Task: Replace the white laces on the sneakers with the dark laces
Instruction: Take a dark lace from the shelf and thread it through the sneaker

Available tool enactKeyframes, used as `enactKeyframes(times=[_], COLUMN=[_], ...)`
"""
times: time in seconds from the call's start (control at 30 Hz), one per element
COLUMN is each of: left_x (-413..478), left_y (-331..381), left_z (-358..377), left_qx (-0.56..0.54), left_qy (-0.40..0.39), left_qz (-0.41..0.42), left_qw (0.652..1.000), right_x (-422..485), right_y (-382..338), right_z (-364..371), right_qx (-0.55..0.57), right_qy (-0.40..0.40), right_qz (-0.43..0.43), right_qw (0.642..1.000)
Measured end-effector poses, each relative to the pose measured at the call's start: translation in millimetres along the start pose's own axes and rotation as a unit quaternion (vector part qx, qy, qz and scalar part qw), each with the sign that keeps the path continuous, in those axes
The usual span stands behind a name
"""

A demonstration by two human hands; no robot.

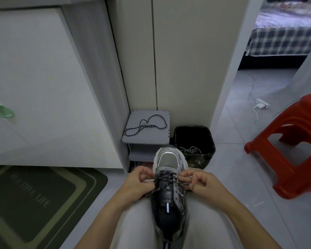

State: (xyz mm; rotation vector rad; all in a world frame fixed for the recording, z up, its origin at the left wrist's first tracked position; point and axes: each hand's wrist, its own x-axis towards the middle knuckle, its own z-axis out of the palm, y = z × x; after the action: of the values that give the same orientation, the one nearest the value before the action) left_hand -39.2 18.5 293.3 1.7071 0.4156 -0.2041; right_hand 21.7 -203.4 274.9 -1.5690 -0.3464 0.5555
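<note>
The room is dim and grey, the light soft and even with only faint shadows. The brightest patch lies through the doorway by the bed [284,31]. Straight cabinet [43,78] edges bow under the wide lens, and the doormat [31,200] and red stool [291,146] smear with blur near the edges.

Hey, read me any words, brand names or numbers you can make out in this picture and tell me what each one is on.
No text reads clearly.
Green doormat: pale lettering across the middle, too blurred to read.
Sneaker tongue: a small purple label, too small and blurred to read.
Nothing readable on the grey stool, the red stool or the bin.
</note>
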Motion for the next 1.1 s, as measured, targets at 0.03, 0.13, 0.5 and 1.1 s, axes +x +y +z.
enactKeyframes(times=[0.03, 0.13, 0.5, 1.1], left_x=[2, 1, -22, -25], left_y=[-2, -4, 5, 44], left_z=[0, 4, -26, 57], left_qx=[0.022, 0.136, 0.287, 0.271], left_qy=[-0.003, 0.011, 0.042, -0.059], left_qz=[0.001, 0.023, 0.120, 0.143], left_qw=[1.000, 0.990, 0.949, 0.950], right_x=[1, 1, 2, 13], right_y=[0, 1, -10, -84], right_z=[1, 5, -15, 14], right_qx=[-0.039, -0.142, -0.183, -0.008], right_qy=[0.001, 0.018, 0.081, 0.080], right_qz=[-0.005, -0.011, -0.067, -0.033], right_qw=[0.999, 0.990, 0.978, 0.996])
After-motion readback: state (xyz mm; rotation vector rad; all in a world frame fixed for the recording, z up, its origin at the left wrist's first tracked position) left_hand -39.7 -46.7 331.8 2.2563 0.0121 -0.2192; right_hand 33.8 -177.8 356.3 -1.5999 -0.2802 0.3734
